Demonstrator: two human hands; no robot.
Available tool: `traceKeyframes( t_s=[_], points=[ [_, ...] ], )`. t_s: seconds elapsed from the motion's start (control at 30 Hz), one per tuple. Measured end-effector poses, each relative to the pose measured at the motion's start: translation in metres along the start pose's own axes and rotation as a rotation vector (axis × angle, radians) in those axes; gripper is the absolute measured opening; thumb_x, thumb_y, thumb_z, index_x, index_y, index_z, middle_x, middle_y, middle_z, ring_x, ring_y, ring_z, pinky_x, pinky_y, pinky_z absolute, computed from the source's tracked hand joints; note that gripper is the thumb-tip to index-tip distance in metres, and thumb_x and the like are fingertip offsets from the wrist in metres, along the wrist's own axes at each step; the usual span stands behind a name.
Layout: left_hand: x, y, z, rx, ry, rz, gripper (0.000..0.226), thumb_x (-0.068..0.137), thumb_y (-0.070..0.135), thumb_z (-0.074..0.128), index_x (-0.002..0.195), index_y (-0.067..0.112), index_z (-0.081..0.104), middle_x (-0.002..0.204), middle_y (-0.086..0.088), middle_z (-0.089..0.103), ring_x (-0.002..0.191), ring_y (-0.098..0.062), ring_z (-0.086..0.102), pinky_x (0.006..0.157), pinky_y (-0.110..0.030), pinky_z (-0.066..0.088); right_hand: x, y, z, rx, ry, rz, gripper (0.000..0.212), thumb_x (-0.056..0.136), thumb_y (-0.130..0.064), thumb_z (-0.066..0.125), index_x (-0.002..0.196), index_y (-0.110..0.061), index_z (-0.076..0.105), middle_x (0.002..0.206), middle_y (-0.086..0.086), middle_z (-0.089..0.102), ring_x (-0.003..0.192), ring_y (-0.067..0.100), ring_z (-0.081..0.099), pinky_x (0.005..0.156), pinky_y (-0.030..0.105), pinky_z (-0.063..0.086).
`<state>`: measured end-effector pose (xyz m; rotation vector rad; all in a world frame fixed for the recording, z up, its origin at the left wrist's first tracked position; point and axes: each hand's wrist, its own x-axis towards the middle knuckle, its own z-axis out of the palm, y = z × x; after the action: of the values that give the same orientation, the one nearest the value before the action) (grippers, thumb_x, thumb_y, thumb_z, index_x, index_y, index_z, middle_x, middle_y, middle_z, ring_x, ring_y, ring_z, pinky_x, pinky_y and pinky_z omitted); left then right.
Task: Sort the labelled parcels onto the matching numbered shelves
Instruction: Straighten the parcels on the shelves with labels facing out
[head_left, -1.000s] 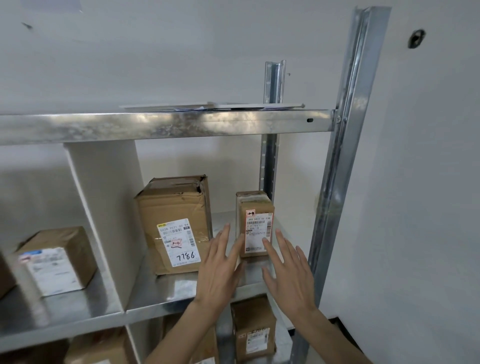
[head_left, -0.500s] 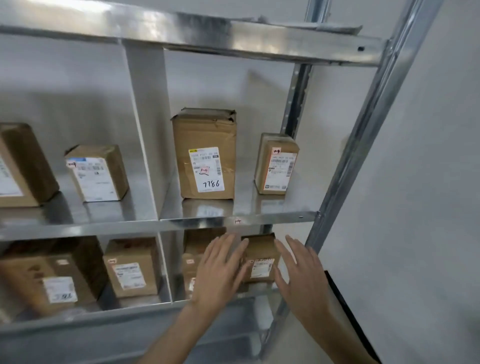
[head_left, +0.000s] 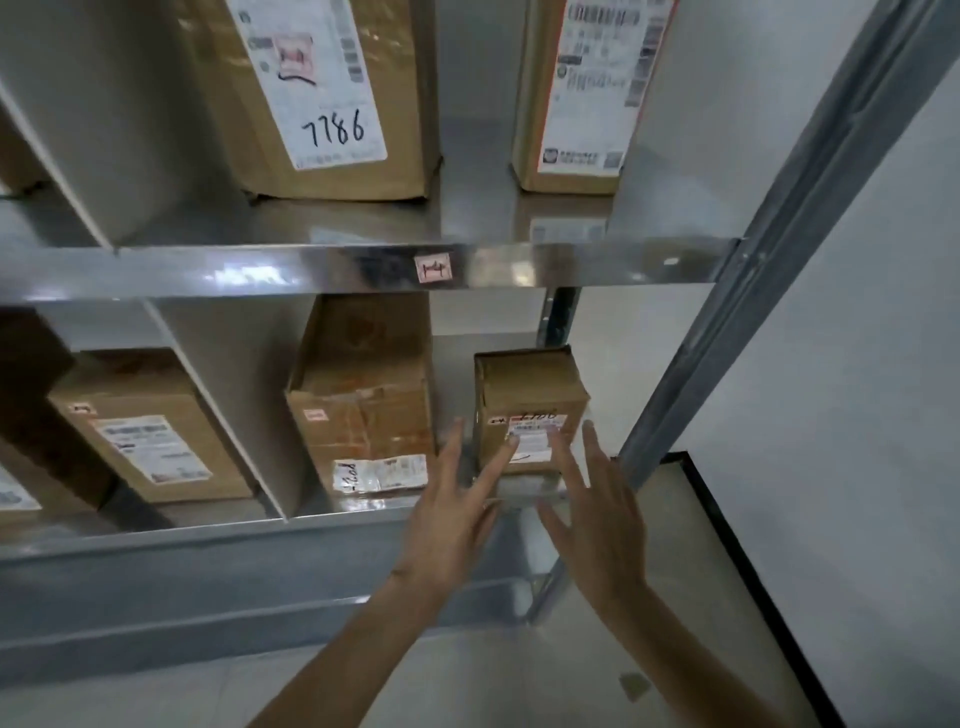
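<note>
Step in hand, as I read it: taking or squaring up the small parcel (head_left: 530, 410) on the lower shelf (head_left: 208, 540), right-hand bay, w/ both hands. To do it well, go largest to smallest: first the steel rack itself, since the right upright (head_left: 727, 343) runs close by the parcel's right side and the upper shelf edge (head_left: 571, 262) hangs over it, so approach low and from the front, not from above. Next the big taped box (head_left: 363, 410) standing just left of the parcel w/ a narrow gap between; left fingers need to slip into that gap w/o nudging it. Then the parcel: clamp its two side faces evenly, keep it upright, draw straight out, label facing you so the no. can be checked vs. the shelf tag (head_left: 434, 269) above (pink, handwritten, reads like "1-4" but blurred). Left hand (head_left: 452, 514) is spread, fingers straight, index tip at or just before the parcel's front label; right hand (head_left: 597, 525) likewise spread, fingers fanned, tips near the lower right front. Neither grips anything yet; actual contact can't be told. The parcel: small brown carton, taller than wide, top flaps creased, white label low on the front w/ a small red-marked sticker at its left and dark scrawl along the top edge, illegible. Smallest cue: a handwritten mark under the label, too blurred to read.
</note>
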<state>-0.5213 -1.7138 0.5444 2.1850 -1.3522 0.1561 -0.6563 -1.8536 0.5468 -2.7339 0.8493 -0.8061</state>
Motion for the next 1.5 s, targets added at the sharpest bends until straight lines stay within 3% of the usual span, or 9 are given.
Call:
traceKeyframes(
  t_s=[0.1, 0.2, 0.33, 0.47, 0.67, 0.8, 0.9, 1.23, 1.5],
  points=[
    [0.018, -0.007, 0.034, -0.044, 0.039, -0.027, 0.101, 0.091, 0.017, 0.074, 0.159, 0.048, 0.006, 0.169, -0.010, -0.014, 0.126, -0.040, 0.059, 0.078, -0.037, 0.061, 0.013, 0.014, 0.032, 0.060, 0.024, 0.014, 0.104, 0.083, -0.037, 0.085, 0.165, -0.032, 0.020, 0.173, 0.009, 0.013, 0.143, 0.033, 0.047, 0.105, 0.045, 0.050],
    [0.031, -0.012, 0.055, -0.056, 0.050, -0.018, 0.102, 0.089, 0.014, 0.075, 0.159, 0.048, 0.008, 0.169, -0.015, -0.009, 0.139, -0.041, 0.047, 0.088, -0.043, 0.059, 0.024, 0.025, 0.055, 0.099, 0.056, 0.031, 0.096, 0.088, -0.035, 0.080, 0.164, -0.034, 0.020, 0.173, 0.010, 0.008, 0.146, 0.034, 0.043, 0.107, 0.037, 0.038],
    [0.042, -0.021, 0.070, -0.049, 0.038, -0.021, 0.108, 0.087, 0.009, 0.077, 0.159, 0.048, 0.007, 0.169, -0.018, -0.003, 0.144, -0.039, 0.039, 0.085, -0.048, 0.060, 0.034, 0.038, 0.078, 0.078, 0.047, 0.032, 0.107, 0.087, -0.036, 0.081, 0.164, -0.042, 0.007, 0.173, 0.013, 0.008, 0.146, 0.035, 0.043, 0.107, 0.042, 0.047],
    [0.052, -0.029, 0.080, -0.037, 0.002, -0.045, 0.113, 0.085, 0.003, 0.078, 0.158, 0.049, 0.006, 0.169, -0.014, 0.002, 0.139, -0.037, 0.047, 0.075, -0.048, 0.064, 0.046, 0.041, 0.089, 0.047, 0.116, 0.016, 0.109, 0.077, -0.028, 0.091, 0.161, -0.031, 0.022, 0.165, 0.021, 0.029, 0.130, 0.039, 0.060, 0.093, 0.045, 0.057],
    [0.068, -0.033, 0.091, -0.058, 0.001, -0.037, 0.107, 0.088, 0.012, 0.075, 0.158, 0.050, 0.005, 0.169, -0.010, -0.001, 0.148, -0.035, 0.033, 0.096, -0.053, 0.057, 0.058, 0.045, 0.101, 0.092, 0.125, 0.021, 0.110, 0.079, -0.023, 0.089, 0.161, -0.035, 0.016, 0.165, 0.020, 0.028, 0.124, 0.037, 0.065, 0.078, 0.041, 0.063],
    [0.075, -0.036, 0.094, -0.060, 0.017, -0.022, 0.108, 0.088, 0.007, 0.075, 0.159, 0.048, 0.006, 0.169, -0.010, -0.003, 0.148, -0.035, 0.033, 0.096, -0.050, 0.057, 0.065, 0.048, 0.105, 0.113, 0.120, 0.030, 0.116, 0.080, -0.021, 0.088, 0.162, -0.040, 0.008, 0.167, 0.016, 0.021, 0.124, 0.038, 0.064, 0.073, 0.041, 0.065],
    [0.077, -0.037, 0.095, -0.061, 0.014, -0.016, 0.106, 0.090, 0.005, 0.073, 0.159, 0.048, 0.005, 0.169, -0.012, -0.002, 0.149, -0.034, 0.033, 0.093, -0.050, 0.058, 0.066, 0.049, 0.106, 0.124, 0.114, 0.019, 0.121, 0.083, -0.020, 0.086, 0.162, -0.046, -0.001, 0.168, 0.013, 0.016, 0.128, 0.038, 0.062, 0.077, 0.043, 0.065],
    [0.057, -0.026, 0.078, -0.019, -0.006, -0.058, 0.120, 0.081, -0.002, 0.080, 0.160, 0.046, 0.003, 0.169, -0.013, -0.008, 0.149, -0.039, 0.031, 0.081, -0.048, 0.063, 0.049, 0.037, 0.092, 0.169, 0.139, 0.013, 0.099, 0.087, -0.023, 0.083, 0.163, -0.033, 0.019, 0.173, 0.010, 0.003, 0.137, 0.038, 0.055, 0.085, 0.043, 0.062],
    [0.005, -0.021, 0.035, -0.022, 0.043, 0.010, 0.095, 0.093, 0.014, 0.071, 0.161, 0.042, 0.009, 0.170, -0.013, 0.002, 0.135, -0.038, 0.051, 0.076, -0.044, 0.063, 0.002, -0.002, 0.056, 0.076, 0.158, 0.017, 0.099, 0.087, -0.030, 0.081, 0.163, -0.033, 0.019, 0.173, 0.011, 0.010, 0.145, 0.036, 0.045, 0.097, 0.045, 0.054]
  ],
)
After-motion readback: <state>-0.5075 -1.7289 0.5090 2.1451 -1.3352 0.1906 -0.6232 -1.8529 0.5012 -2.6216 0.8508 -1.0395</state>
